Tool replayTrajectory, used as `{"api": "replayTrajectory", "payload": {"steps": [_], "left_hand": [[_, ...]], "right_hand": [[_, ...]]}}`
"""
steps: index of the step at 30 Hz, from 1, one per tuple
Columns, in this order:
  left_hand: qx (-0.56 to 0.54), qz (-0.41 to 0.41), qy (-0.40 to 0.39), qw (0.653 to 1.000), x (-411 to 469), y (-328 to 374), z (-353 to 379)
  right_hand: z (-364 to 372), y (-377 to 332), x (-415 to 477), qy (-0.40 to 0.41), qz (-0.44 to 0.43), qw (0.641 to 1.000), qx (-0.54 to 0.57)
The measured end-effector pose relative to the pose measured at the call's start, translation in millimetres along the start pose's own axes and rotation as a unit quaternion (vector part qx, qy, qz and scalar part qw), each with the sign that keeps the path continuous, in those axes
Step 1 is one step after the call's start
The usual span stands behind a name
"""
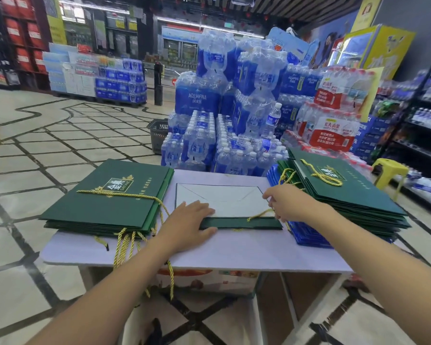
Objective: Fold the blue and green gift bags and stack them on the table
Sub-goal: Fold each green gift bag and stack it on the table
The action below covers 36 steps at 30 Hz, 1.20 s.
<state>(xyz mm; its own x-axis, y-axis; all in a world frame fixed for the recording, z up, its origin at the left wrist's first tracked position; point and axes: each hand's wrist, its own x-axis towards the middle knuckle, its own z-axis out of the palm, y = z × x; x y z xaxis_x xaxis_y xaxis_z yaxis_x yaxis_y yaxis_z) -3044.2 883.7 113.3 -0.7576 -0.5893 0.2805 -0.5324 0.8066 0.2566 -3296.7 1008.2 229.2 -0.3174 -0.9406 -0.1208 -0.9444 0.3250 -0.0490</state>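
Green gift bag point(224, 205) lies flat at the centre of the table point(234, 252), white underside facing up, with a green strip folded along its near edge. The left hand point(187, 220) rests on the near left corner of this bag, fingers straight and pressed flat. The right hand point(286, 202) sits at the bag's right edge, fingers curled next to a gold cord point(259, 215); whether it grips the cord or the bag cannot be told. A left stack point(105, 202) of flat green bags lies just beside the centre bag. A right stack point(346, 192) of green bags rests on blue bags point(309, 235). Packs of bottled water point(234, 95) stand behind the table.
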Motion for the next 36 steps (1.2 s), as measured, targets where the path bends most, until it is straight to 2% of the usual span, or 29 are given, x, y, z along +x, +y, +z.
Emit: {"api": "replayTrajectory", "payload": {"steps": [4, 8, 10, 12, 14, 15, 18, 20, 21, 23, 26, 28, 32, 36], "left_hand": [[0.002, -0.04, -0.006, 0.999, -3, -1, 3], [0.002, -0.064, -0.008, 0.998, -5, 1, 4], [-0.002, -0.075, -0.007, 0.997, -6, 0, 4], [-0.006, -0.083, -0.014, 0.996, -6, -1, 4], [-0.004, -0.082, -0.019, 0.996, -5, -2, 5], [-0.001, -0.08, -0.019, 0.997, -5, -3, 5], [-0.005, -0.074, -0.015, 0.997, -4, -3, 6], [-0.012, -0.072, -0.016, 0.997, -4, -3, 6], [-0.014, -0.069, -0.017, 0.997, -4, -3, 6], [-0.017, -0.066, -0.019, 0.997, -4, -2, 4], [-0.024, -0.064, -0.022, 0.997, -5, -3, 3], [-0.03, -0.062, -0.021, 0.997, -5, -3, 3], [-0.046, -0.051, -0.016, 0.997, -4, -4, 4], [-0.041, -0.043, -0.019, 0.998, -3, -6, 7]], "right_hand": [[31, 0, 11, -0.026, 0.001, 0.991, -0.134], [48, 0, 20, 0.036, 0.015, 0.972, -0.234], [44, -4, 19, 0.029, 0.013, 0.971, -0.237], [33, -13, 14, 0.003, 0.034, 0.988, -0.148], [21, -23, 11, -0.008, 0.046, 0.999, 0.022], [15, -29, 10, -0.017, 0.044, 0.992, 0.117], [-6, -48, 4, -0.086, 0.031, 0.923, 0.374], [-13, -54, 5, -0.113, 0.02, 0.872, 0.476], [-13, -55, 6, -0.111, 0.015, 0.863, 0.492], [-4, -53, 11, -0.089, 0.011, 0.887, 0.453], [17, -43, 17, -0.052, -0.013, 0.963, 0.263], [27, -38, 17, -0.03, -0.029, 0.99, 0.136], [36, -40, 15, 0.058, -0.037, 0.997, 0.023], [48, -56, 18, 0.111, -0.093, 0.989, 0.023]]}}
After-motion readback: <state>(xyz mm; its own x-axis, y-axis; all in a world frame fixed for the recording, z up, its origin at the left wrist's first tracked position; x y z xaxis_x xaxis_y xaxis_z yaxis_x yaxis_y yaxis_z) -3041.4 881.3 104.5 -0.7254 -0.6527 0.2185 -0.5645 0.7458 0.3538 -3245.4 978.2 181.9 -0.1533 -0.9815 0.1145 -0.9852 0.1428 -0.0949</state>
